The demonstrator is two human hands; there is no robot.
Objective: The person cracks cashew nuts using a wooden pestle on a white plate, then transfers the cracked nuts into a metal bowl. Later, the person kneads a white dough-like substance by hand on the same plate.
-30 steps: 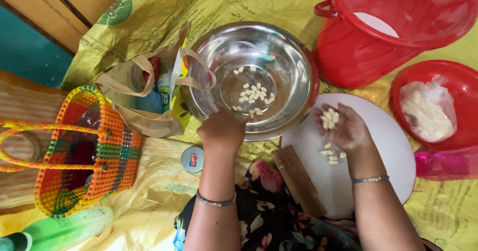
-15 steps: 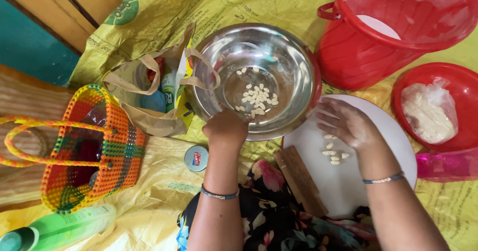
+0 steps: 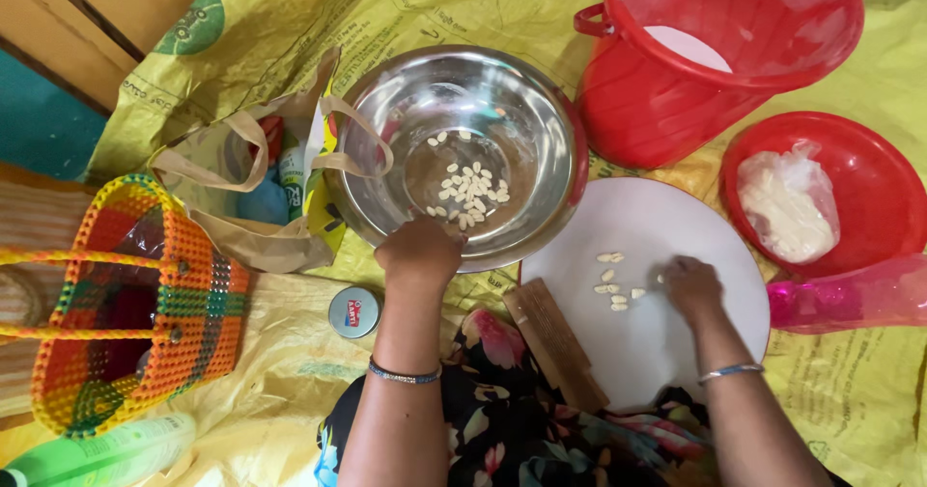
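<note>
Left hand (image 3: pixel 419 251) gripping shiny round steel bowl (image 3: pixel 541 120) rim at six o'clock; right hand (image 3: pixel 691 284) fingers pinched narrow over pale peeled cloves (image 3: pixel 612 279) on round white board (image 3: pixel 666 352).

Bare forearms, no sleeves. Beaded bangle (image 3: pixel 404 375) on L wrist, thin silver bangle (image 3: pixel 730 373) on R. Dark floral garment (image 3: pixel 512 419) w/ pink blooms.
</note>
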